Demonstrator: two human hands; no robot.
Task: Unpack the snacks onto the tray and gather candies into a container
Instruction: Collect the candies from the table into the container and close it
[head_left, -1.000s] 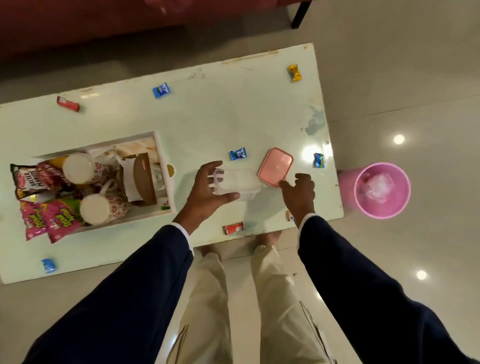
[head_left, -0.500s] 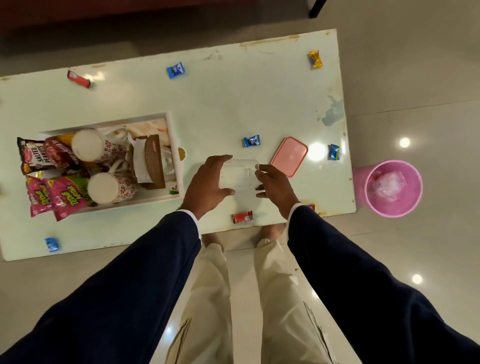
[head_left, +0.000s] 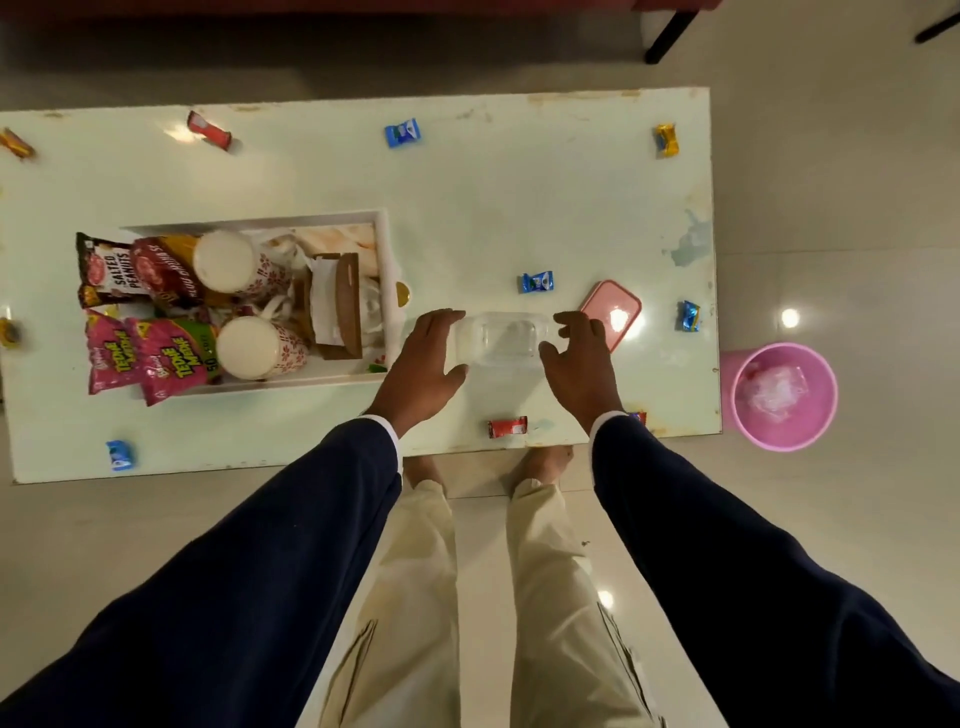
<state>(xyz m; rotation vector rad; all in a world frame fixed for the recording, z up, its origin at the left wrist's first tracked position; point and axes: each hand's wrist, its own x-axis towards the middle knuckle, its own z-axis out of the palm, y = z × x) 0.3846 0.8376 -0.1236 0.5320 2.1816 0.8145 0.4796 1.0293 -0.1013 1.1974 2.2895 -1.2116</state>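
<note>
Tray (head_left: 387, 244) on the left of the desk (head_left: 519, 197) is already loaded with snack packs (head_left: 150, 358). Right hand (head_left: 582, 358) has left the pink lid (head_left: 613, 312) and come to the clear container (head_left: 501, 340), now open mid-desk, ready for candies. Left hand (head_left: 423, 364) grips its left end, fingers curled. Right-hand grip is loose, fingers spread at the right end; contact unclear. Candies such as the blue one (head_left: 536, 282) lie scattered.

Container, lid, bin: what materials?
Container: clear, likely thin plastic; the tabletop shows through it.
Lid: opaque pink, probably plastic; glossy, with a bright light glint on it.
Bin: pink, smooth, looks like moulded plastic; what's inside appears to be crumpled clear film.
</note>
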